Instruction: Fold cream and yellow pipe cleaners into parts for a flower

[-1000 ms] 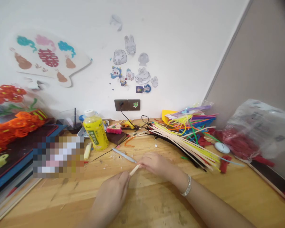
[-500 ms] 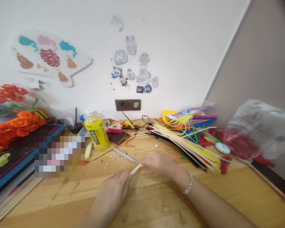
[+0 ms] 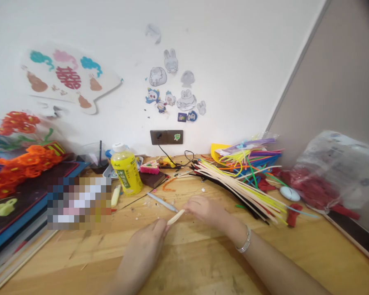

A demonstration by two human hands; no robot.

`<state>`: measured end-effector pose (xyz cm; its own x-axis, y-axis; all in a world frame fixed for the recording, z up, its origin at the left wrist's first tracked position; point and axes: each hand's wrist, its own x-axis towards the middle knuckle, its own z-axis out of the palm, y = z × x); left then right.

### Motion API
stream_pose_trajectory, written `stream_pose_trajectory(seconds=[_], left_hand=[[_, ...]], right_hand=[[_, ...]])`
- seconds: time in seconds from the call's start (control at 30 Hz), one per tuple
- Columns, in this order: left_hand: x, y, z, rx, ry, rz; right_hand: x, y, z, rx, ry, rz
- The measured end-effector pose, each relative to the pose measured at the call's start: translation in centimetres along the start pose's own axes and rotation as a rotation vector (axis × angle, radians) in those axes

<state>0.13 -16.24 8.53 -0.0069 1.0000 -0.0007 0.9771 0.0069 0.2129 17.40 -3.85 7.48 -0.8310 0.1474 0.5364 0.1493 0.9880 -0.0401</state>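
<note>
Between my two hands, just above the wooden table, is a short cream-coloured piece (image 3: 175,217), which looks like a folded pipe cleaner. My left hand (image 3: 149,241) is closed on its lower left end, the fingertips partly hidden behind the thumb side. With bent fingers pinched together, my right hand (image 3: 203,209) grips the upper right end. The middle stretch shows as a slim, slightly curved strip. A grey-blue pen-like stick (image 3: 162,202) lies on the table just beyond the piece. Right of my right hand rests a bundle of cream, yellow and black pipe cleaners (image 3: 240,186).
A yellow drink bottle (image 3: 126,174) stands at the back left near a brown box (image 3: 152,179). Orange fuzzy flowers (image 3: 27,164) sit at far left. A pale blue oval object (image 3: 289,193) and a plastic bag (image 3: 335,172) with red items are on the right.
The view has shifted slightly. The cream piece has turned a little and shows a wider, more curved side. Both hands keep their hold on it.
</note>
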Motion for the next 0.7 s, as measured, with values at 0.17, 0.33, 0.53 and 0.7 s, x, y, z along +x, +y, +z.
stream_pose_trajectory(seconds=[0.17, 0.33, 0.53, 0.7], left_hand=[[0.0, 0.0, 0.0, 0.015, -0.005, -0.002], [0.0, -0.1, -0.2, -0.004, -0.012, 0.007], [0.0, -0.2, -0.1, -0.163, 0.002, -0.025], [0.3, -0.1, 1.0, -0.663, -0.034, 0.017]], right_hand=[[-0.2, 0.2, 0.5, -0.01, 0.015, 0.006], [-0.3, 0.0, 0.6, 0.022, 0.002, 0.046], [0.2, -0.2, -0.2, 0.196, 0.057, 0.095], [0.7, -1.5, 0.5, 0.768, 0.204, 0.492]])
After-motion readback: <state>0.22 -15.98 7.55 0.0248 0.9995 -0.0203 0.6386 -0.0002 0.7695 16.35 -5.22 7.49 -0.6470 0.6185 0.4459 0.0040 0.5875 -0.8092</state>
